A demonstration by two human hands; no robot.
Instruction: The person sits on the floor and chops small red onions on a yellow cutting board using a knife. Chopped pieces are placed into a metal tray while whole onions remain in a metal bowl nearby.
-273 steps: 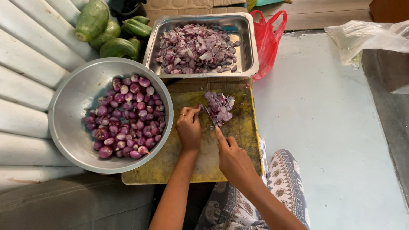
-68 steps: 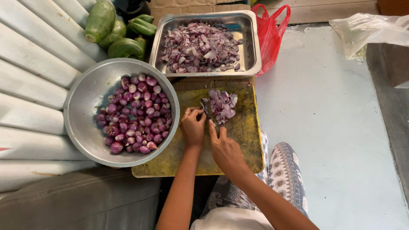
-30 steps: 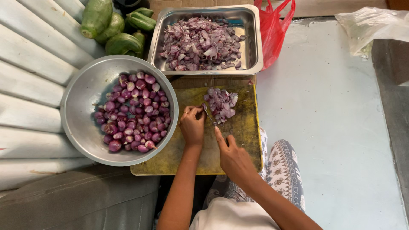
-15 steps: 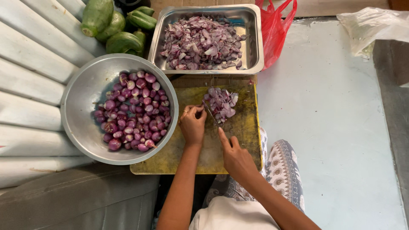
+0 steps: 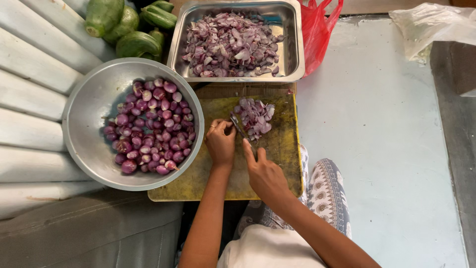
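My left hand (image 5: 220, 141) curls its fingers down on the yellow-green cutting board (image 5: 277, 149), holding a shallot that the fingers hide. My right hand (image 5: 265, 173) grips a knife (image 5: 239, 125) whose blade points up and left, right beside the left fingertips. A small heap of sliced shallot (image 5: 255, 116) lies just past the blade. To the left stands a round metal bowl (image 5: 89, 104) of whole peeled shallots (image 5: 148, 126). Beyond the board sits a rectangular metal tray (image 5: 295, 49) with chopped shallot (image 5: 230, 44) heaped inside.
Green papayas (image 5: 126, 25) lie at the top left on a pale slatted surface (image 5: 29, 89). A red plastic bag (image 5: 322, 30) sits right of the tray, a clear bag (image 5: 431, 25) at top right. Pale floor (image 5: 377, 149) spreads to the right. My patterned trouser knee (image 5: 327, 193) is under the board's corner.
Both hands stay at the same spot on the board, with small knife strokes; over nine seconds the sliced heap remains beside the blade. The view shifted slightly.
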